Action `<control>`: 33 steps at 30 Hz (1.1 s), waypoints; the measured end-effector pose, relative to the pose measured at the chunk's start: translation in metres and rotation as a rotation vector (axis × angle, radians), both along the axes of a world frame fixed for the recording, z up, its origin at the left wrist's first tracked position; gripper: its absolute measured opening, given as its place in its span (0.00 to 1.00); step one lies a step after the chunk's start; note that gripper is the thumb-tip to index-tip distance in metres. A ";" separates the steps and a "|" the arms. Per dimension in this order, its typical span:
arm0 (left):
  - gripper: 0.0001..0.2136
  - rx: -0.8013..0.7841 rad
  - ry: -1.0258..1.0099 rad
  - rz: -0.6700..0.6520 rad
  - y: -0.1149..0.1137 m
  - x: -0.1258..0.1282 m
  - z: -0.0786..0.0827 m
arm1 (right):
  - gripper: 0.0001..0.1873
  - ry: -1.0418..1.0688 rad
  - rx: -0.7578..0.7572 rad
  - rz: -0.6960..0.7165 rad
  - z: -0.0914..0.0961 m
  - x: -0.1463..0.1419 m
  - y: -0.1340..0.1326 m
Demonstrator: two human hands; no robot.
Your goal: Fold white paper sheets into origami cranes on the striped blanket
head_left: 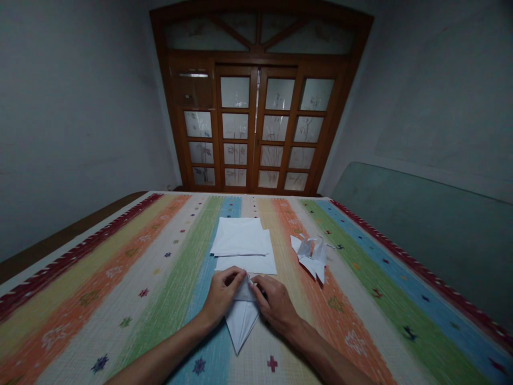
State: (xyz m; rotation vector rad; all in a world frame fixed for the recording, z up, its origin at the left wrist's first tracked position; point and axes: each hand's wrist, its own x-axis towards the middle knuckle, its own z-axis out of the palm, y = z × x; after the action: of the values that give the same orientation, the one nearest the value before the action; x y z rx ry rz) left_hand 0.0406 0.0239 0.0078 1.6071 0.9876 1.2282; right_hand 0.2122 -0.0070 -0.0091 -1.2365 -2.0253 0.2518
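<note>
A partly folded white paper (241, 320) lies on the striped cloth, its long point aimed toward me. My left hand (222, 295) presses on its upper left part with fingers curled over the fold. My right hand (274, 303) holds the upper right part, fingertips pinching the paper's edge beside the left hand. Both hands meet at the top of the folded piece.
A stack of white paper sheets (244, 245) lies just beyond my hands. A finished folded paper figure (311, 255) rests to the right of the stack. The striped cloth (120, 278) covers the table; a wooden glass-paned door (256, 128) stands behind, and a glass panel (420, 224) leans at right.
</note>
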 end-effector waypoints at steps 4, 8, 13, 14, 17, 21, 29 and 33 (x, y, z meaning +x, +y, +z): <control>0.14 0.001 -0.011 -0.006 -0.001 0.000 0.000 | 0.08 0.014 -0.006 0.002 0.001 0.001 -0.001; 0.13 -0.004 -0.002 -0.022 -0.002 0.000 -0.001 | 0.10 0.041 -0.030 -0.001 0.002 0.001 0.000; 0.12 -0.007 0.010 0.002 -0.001 -0.001 -0.003 | 0.12 0.058 -0.041 -0.002 0.000 0.002 0.001; 0.12 -0.006 0.010 -0.001 -0.001 -0.001 -0.003 | 0.12 0.059 -0.038 -0.007 -0.001 0.002 0.002; 0.13 -0.008 0.008 -0.017 0.000 -0.001 -0.003 | 0.12 0.061 -0.020 -0.029 -0.002 0.002 0.002; 0.12 -0.005 0.008 -0.040 -0.002 0.000 -0.001 | 0.12 0.070 0.005 -0.042 -0.006 0.002 0.003; 0.13 0.053 0.202 0.056 -0.007 0.001 0.003 | 0.07 0.085 -0.027 -0.020 -0.003 0.002 0.002; 0.15 0.055 0.159 0.115 -0.006 -0.001 0.001 | 0.01 0.076 -0.097 0.015 0.002 0.003 0.000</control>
State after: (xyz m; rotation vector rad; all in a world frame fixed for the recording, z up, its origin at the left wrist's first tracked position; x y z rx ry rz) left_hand 0.0398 0.0176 0.0086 1.7321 1.1688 1.2281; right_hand 0.2150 -0.0074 -0.0073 -1.2524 -1.9779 0.4019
